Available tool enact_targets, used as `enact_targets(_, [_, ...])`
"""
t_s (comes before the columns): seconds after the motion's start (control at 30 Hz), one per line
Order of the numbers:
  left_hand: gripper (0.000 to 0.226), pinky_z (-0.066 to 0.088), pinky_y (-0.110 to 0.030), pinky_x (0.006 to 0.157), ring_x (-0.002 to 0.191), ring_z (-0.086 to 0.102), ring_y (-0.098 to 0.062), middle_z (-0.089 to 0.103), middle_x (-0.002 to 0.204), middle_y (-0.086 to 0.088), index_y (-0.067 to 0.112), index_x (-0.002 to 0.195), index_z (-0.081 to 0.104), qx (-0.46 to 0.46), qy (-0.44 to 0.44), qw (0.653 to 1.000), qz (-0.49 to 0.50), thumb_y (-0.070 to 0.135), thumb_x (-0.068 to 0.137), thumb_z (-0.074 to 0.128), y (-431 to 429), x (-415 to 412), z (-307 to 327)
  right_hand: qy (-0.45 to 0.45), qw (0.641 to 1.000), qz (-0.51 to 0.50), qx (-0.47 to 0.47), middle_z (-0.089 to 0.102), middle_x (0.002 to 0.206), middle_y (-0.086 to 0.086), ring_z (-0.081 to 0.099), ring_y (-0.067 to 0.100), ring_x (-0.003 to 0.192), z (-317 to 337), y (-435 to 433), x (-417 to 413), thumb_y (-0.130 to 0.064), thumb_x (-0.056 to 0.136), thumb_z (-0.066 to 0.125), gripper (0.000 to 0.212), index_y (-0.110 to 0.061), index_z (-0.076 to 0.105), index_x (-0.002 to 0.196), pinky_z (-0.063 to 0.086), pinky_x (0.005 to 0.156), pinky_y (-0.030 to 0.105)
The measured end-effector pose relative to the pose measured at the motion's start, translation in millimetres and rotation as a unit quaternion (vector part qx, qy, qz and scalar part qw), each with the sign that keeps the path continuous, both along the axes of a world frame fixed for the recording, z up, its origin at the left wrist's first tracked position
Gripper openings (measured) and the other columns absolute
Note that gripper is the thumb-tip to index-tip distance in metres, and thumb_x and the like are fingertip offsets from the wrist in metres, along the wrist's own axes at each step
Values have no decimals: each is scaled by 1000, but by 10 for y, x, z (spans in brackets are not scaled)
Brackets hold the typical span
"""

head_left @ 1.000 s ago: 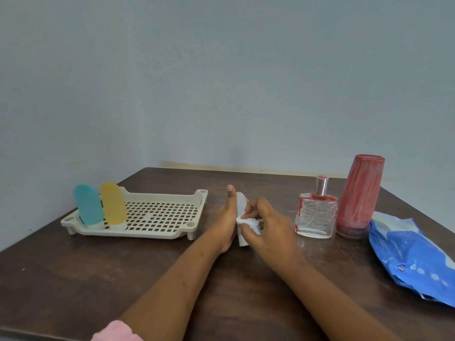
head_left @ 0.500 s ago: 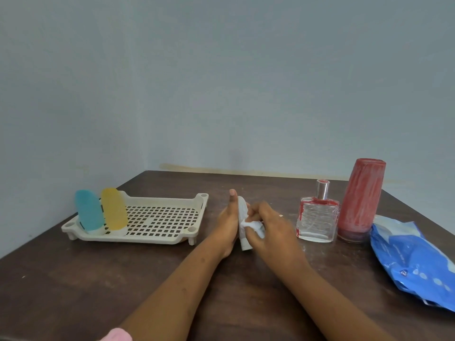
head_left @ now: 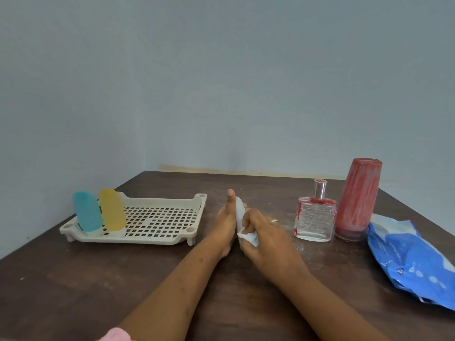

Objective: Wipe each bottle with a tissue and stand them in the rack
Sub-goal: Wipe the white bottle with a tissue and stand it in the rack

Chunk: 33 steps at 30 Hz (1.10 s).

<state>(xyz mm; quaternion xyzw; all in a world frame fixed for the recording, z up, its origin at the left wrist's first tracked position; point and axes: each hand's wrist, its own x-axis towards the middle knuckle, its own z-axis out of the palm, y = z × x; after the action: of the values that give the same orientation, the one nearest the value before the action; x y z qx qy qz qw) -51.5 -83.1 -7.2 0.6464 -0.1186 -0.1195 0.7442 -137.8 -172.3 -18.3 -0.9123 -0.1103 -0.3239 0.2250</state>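
Two hands at the middle of the counter [head_left: 73, 279], one small white bottle [head_left: 238, 211] between them, tissue [head_left: 249, 237] against it.

Left hand [head_left: 225, 217] grips the white bottle upright, thumb straight up along its side; the other fingers are hidden behind the bottle. Right hand [head_left: 264, 232]: fingers curled, pinching the crumpled white tissue against the bottle's lower part; ring [head_left: 274, 220] on one finger. Rack [head_left: 157, 217], cream and perforated, sits to the left on the counter, apart from the hands. A blue bottle [head_left: 87, 214] and a yellow bottle [head_left: 112, 210] stand in its left end, side by side, both leaning slightly. To the right stand a clear glass bottle [head_left: 315, 217] with red smears and a tall red bottle [head_left: 357, 198], just beside each other. A blue packet [head_left: 413, 257] lies at the right edge, near the red bottle's base. Pink sleeve [head_left: 115, 335] at the bottom of the frame.
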Motion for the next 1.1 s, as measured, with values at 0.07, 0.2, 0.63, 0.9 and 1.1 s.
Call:
enact_targets(0.07, [81,49,-44,100,109,65,-33,68,113,-21,2,107,64,-1,2,1000,2,72,87,28,5,-5,4,-8,1000,-6,15,57,88,-9,51,11,80,8,-12,22,-20,82,61,26,-32,40,93,43,64,24])
enact_targets(0.2, [62,48,-44,98,105,64,-32,67,109,-21,15,94,61,-7,-13,1000,-13,68,87,31,5,-28,9,-26,997,-22,75,59,89,-11,54,10,81,13,-63,80,-20,83,62,30,-37,40,94,39,61,15])
enact_targets(0.63, [74,51,-43,91,103,68,-30,72,111,-15,7,114,56,-111,49,990,-68,69,89,27,26,19,6,-11,979,-46,196,61,79,-16,58,-6,73,29,-127,128,-19,83,64,18,-28,49,89,42,60,8])
enact_targets(0.9, [81,50,-40,95,116,61,-34,64,124,-22,-3,126,57,-119,78,983,-115,64,83,41,37,-3,-18,-19,973,-29,228,62,78,-16,58,-6,78,33,-111,122,-11,81,65,35,-40,46,78,41,58,5])
enact_targets(1.1, [72,54,-39,83,88,71,-28,73,100,-20,3,87,78,-136,70,982,-113,55,97,30,45,37,-37,5,973,-32,227,64,78,-13,57,0,76,-28,-177,192,-11,81,65,11,-21,61,81,45,61,11])
